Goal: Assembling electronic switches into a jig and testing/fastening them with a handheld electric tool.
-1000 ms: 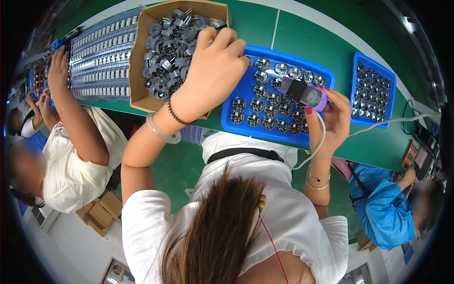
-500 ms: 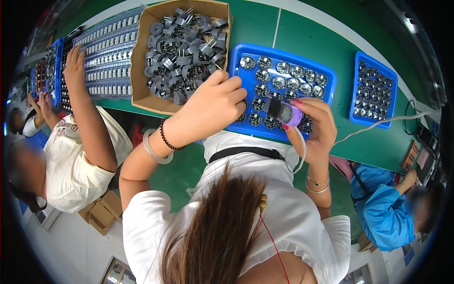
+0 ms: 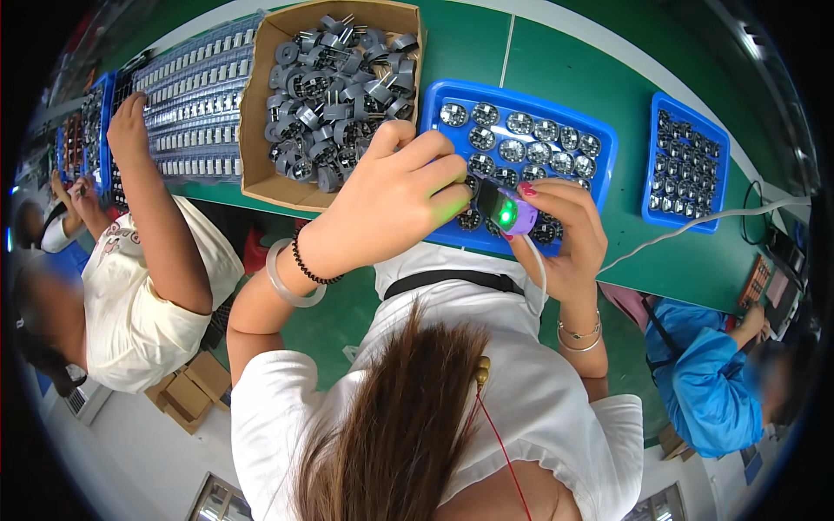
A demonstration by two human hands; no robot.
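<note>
Seen from the head camera, bends the left arm at the elbow and holds the left hand (image 3: 401,187) knuckles up at the left side of a blue tray (image 3: 612,156), fingers curled; cannot tell what, if anything, is between those hidden fingertips. Pinches a purple tool (image 3: 527,217) with the right hand (image 3: 573,217), thumb on the near side and forefinger on the far side, above the tray, its light glowing green and its dark end close to the left hand. Hides the tray's near left corner behind the left hand, and some of the round parts (image 3: 539,153) behind tool and fingers. Has a cardboard box (image 3: 254,130) of grey parts (image 3: 334,95) just left of the tray, plastic racks (image 3: 195,100) beyond it, and a smaller blue tray (image 3: 683,222) well to the right on the green table (image 3: 460,52), near a pale cord (image 3: 764,209).
</note>
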